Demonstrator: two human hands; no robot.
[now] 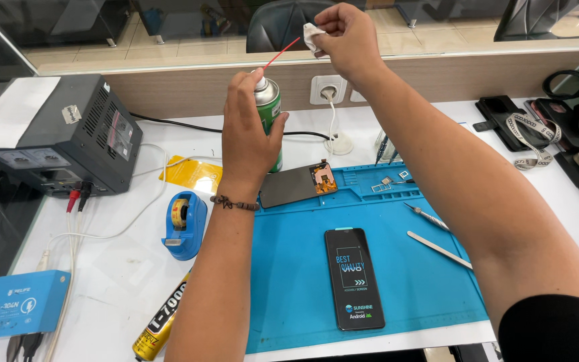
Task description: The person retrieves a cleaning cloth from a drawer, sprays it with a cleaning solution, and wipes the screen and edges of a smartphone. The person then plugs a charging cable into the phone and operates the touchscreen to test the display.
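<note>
Phone repair bench, shop setting. Evidence: blue silicone work mat (430,295) on a white counter (122,268); 1 phone screen (354,278) and 1 opened phone panel (297,185) lying on it; tweezers (439,249); bench power supply (61,137) with red and black leads; tape dispenser (183,224); glue tube (159,322). Glass partition (169,27) behind, tiled floor beyond.

White bench (122,275), blue work mat (303,288) as reference. On mat: black phone (354,278) centre, phone back panel (297,184) top-left, tweezers (439,249) right. Left of mat: blue tape dispenser (183,224), glue tube (161,320), power supply (68,134) far left.
</note>
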